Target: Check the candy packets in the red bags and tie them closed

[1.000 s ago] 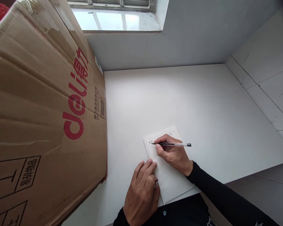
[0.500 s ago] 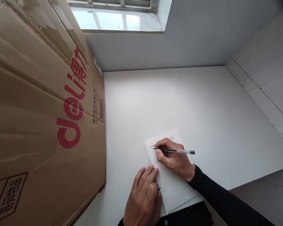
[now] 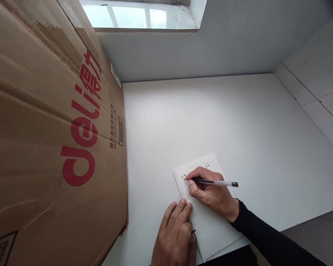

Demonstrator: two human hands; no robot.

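Evidently light: pen [image 3: 218, 182], slim, stiff, barrel smooth and maybe slippery; best pinched low near the tip, as the right hand [image 3: 213, 193] has it, lower centre of the frame. Notebook [image 3: 215, 227] beneath looks thin, bendy, easily creased; steady it by an edge. Left hand [image 3: 175, 234] lies low, fingers together at its left edge; small clear piece [image 3: 193, 236] by the thumb, grip unclear. White table [image 3: 177, 118] around; cardboard box [image 3: 44, 155], left of frame.

"deli 得力" [image 3: 83, 121] on cardboard box [image 3: 41, 147]
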